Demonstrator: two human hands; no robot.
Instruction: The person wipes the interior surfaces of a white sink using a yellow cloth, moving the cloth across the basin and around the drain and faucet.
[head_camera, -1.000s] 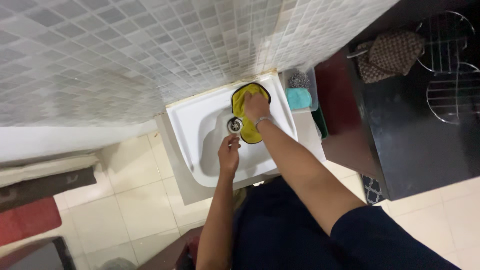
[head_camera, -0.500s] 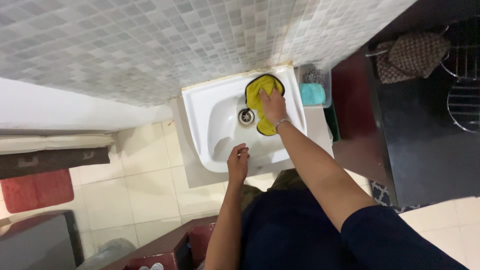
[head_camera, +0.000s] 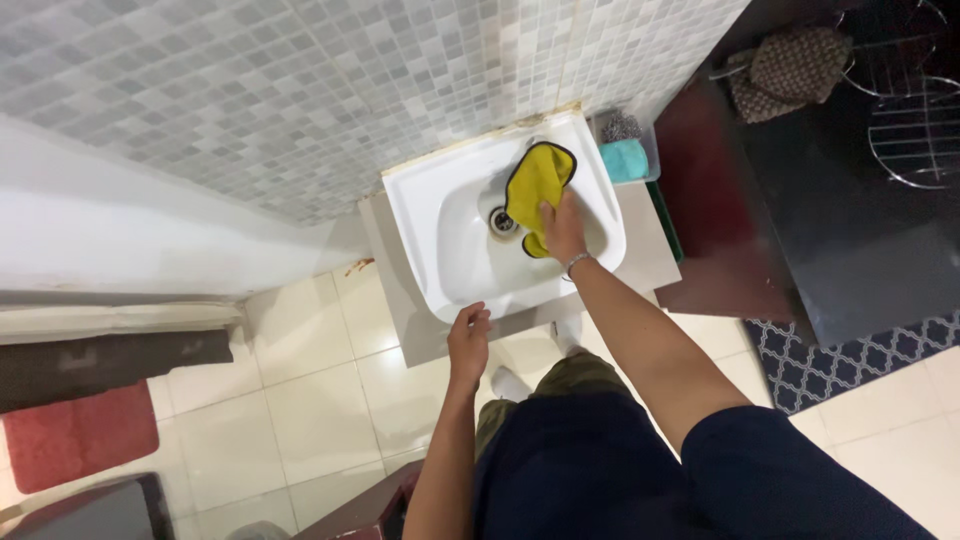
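A: Right hand (head_camera: 563, 228) first?
B: It's down in the white sink (head_camera: 420, 190), fingers curled onto a yellow cloth (head_camera: 538, 180) w/ dark edging. Palm presses the cloth's near end against the basin's right slope; the rest of the cloth spreads out past the fingertips, toward the far rim. A thin bracelet sits at the wrist.

A: And the left hand (head_camera: 468, 333)?
B: At the sink's near edge, fingers loosely bent, tips touching or just at the rim. Can't tell if it grips anything; nothing seen in it. It's well apart from the cloth, w/ the basin between them.

A: Where's the cloth vs. the drain?
B: Just right of the round metal drain (head_camera: 501, 221), its left edge touching or nearly covering it.

A: Any containers?
B: A small clear tub (head_camera: 650, 150) just right of the sink, against the mosaic-tiled wall (head_camera: 300, 90). In it: a teal sponge (head_camera: 626, 160) at the near side and a metal scourer (head_camera: 620, 127) at the far side.

A: Further out?
B: Right: a dark counter (head_camera: 850, 240) w/ a brown knitted cloth (head_camera: 795, 65) and wire racks (head_camera: 915, 130) at its far end; a patterned navy mat (head_camera: 850, 355) on the floor near it. Left: a red mat (head_camera: 75, 435) on pale floor tiles (head_camera: 300, 400), w/ a dark brown strip (head_camera: 100, 362) just beyond it.
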